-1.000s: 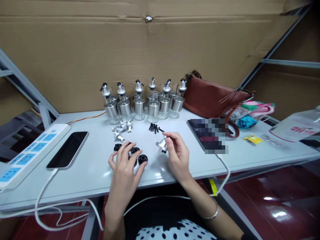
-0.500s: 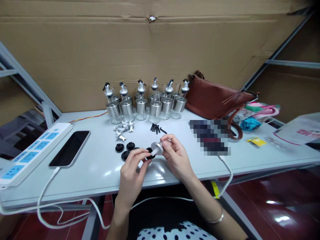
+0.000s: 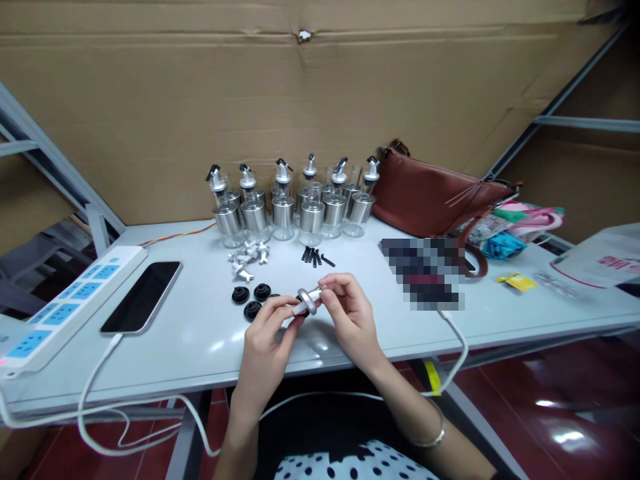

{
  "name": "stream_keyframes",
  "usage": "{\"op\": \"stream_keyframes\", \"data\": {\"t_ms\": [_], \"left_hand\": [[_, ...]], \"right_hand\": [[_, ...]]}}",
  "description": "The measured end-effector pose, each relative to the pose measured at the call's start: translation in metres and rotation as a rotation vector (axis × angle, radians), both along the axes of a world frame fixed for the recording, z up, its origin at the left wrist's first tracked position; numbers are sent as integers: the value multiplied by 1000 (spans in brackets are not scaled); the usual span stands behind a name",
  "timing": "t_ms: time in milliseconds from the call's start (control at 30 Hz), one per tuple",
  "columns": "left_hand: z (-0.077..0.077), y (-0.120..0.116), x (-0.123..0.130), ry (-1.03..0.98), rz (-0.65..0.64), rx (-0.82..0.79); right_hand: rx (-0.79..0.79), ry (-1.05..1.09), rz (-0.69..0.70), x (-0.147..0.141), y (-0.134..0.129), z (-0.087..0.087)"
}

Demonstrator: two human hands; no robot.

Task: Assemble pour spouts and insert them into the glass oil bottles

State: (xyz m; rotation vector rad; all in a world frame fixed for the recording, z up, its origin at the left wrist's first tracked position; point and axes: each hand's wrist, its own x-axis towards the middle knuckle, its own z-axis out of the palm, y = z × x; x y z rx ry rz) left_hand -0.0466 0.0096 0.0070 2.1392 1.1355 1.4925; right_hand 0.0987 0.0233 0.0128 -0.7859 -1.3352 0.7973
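Note:
Between my two hands, above the table's front part, is a silver-grey pourer spout (image 3: 307, 302) with a round flange and a pale stem. My left hand (image 3: 269, 333) pinches the stem end from the left. On the other side, the thumb and fingers of my right hand (image 3: 351, 319) are closed on the spout's tip. Black ribbed stoppers (image 3: 253, 309) lie just beyond my left hand, some partly hidden by it. Further back are loose silver spout pieces (image 3: 243, 272) and several small black flaps (image 3: 313, 256).
Glass bottles with metal sleeves (image 3: 283, 217), several topped with pourers, stand at the back. A brown handbag (image 3: 430, 193) sits to their right. On the left lie a phone (image 3: 141, 297) and a power strip (image 3: 75, 303). A white cable (image 3: 193, 419) hangs along the front edge.
The spout has been turned between my hands, so its flange now shows more edge-on and its tip points right. Both hands stay in nearly the same place.

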Motion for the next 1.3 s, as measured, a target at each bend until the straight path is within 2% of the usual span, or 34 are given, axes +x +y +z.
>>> {"op": "stream_keyframes", "data": {"t_ms": [233,400,467,567,700,1300], "left_hand": [[-1,-1,-1,-8,-8,-29],[-2,-1,-2,-116,20,-42],[-3,-1,-3,-181,17,-36],[-5,-1,-5,-235,-8,-31],[-6,-1,-6,-250,-48,-60],[-5,-3,-6,-238,-138,-36]], "right_hand": [[67,-49,-25,0,-3,-4],[46,48,-309,1,2,0],[-16,67,-357,2,3,1],[-82,-15,-255,2,2,2],[-71,-124,-113,1,-1,-1],[-104,-62,-32,6,1,-1]]}}
